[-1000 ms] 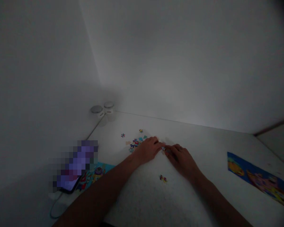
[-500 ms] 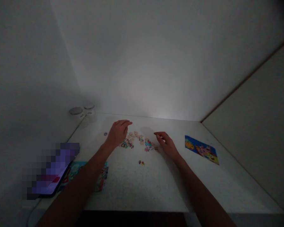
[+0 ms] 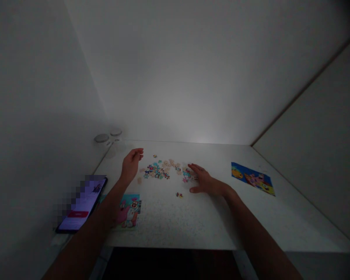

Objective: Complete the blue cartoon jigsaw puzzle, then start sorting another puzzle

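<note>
On the white table, a loose pile of jigsaw puzzle pieces lies between my hands, some picture side up and others showing plain beige backs. My left hand is just left of the pile, its fingers loosely bent and no piece visible in them. My right hand is open over the right end, thumb and fingers spread beside a small cluster of pieces, partly covering it. Nearer the front, a small yellow and dark piece group sits apart. One single piece lies behind the pile.
At the right is a blue cartoon picture sheet. Under my left forearm lies a colourful cartoon packet or booklet, partly hidden. A lit phone or tablet rests at the left edge. Round pale objects stand at the back left corner.
My left hand has moved left off the pile, uncovering more pieces. My right hand has spread its thumb from the fingers and come over the right cluster. The view has shifted slightly.
</note>
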`<state>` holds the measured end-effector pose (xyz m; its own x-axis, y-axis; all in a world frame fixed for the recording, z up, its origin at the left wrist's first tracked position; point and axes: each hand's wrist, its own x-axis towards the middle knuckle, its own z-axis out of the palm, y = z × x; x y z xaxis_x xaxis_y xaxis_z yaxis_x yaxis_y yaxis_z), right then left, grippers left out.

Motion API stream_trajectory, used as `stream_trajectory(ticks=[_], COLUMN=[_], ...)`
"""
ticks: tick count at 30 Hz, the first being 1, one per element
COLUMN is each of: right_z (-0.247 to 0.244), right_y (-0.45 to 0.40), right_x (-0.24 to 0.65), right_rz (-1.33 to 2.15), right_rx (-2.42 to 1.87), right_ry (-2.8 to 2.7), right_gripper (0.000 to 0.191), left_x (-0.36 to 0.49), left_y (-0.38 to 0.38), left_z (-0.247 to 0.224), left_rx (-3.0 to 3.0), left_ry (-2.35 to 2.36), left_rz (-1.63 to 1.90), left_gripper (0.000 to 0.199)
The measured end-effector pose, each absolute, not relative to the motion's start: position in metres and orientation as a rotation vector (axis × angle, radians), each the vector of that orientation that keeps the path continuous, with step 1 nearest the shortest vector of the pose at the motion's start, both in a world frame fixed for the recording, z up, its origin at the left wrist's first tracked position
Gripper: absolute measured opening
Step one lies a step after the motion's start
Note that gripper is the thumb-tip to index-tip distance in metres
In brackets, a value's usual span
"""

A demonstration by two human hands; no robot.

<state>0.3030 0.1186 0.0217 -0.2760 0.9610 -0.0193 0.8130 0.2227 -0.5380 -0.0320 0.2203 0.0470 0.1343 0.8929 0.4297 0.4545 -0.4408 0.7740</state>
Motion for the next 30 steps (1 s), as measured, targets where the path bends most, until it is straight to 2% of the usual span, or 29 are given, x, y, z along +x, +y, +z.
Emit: stream_trajectory(ticks=[3, 5, 9, 14, 16, 21, 24, 30], right_z=[0.015, 0.010, 0.006, 0.010, 0.010, 0.007, 0.010, 0.020], right_y=[0.114, 0.115, 0.133, 0.169, 0.182, 0.201, 0.199, 0.181], right_x=[0.294, 0.282, 0.259, 0.240, 0.234, 0.223, 0.222, 0.243], right_rz=[0.593, 0.470, 0.307, 0.283, 0.295, 0.363, 0.331, 0.246], right_rx=[-1.724, -1.750, -1.624, -1.485, -1.408, -1.172, -1.134, -1.356], right_ry=[-2.338, -2.371, -2.413, -2.391, -2.383, -2.317, -2.244, -2.068], right_gripper=[0.121, 0.116, 0.094, 0.090, 0.082, 0.050, 0.042, 0.035], left_x=[-0.050, -0.054, -0.042, -0.010, -0.002, 0.001, 0.000, -0.004], left_y=[0.198, 0.184, 0.180, 0.213, 0.222, 0.232, 0.236, 0.246], left_z=[0.038, 0.029, 0.014, 0.016, 0.017, 0.013, 0.012, 0.016], left_rx=[2.151, 2.269, 2.445, 2.568, 2.595, 2.629, 2.611, 2.438], left_ry=[1.313, 1.346, 1.385, 1.374, 1.358, 1.254, 1.175, 1.115], left_rz=[0.991, 0.814, 0.554, 0.399, 0.399, 0.488, 0.578, 0.824], left_gripper=[0.045, 0.058, 0.083, 0.100, 0.094, 0.055, 0.043, 0.029])
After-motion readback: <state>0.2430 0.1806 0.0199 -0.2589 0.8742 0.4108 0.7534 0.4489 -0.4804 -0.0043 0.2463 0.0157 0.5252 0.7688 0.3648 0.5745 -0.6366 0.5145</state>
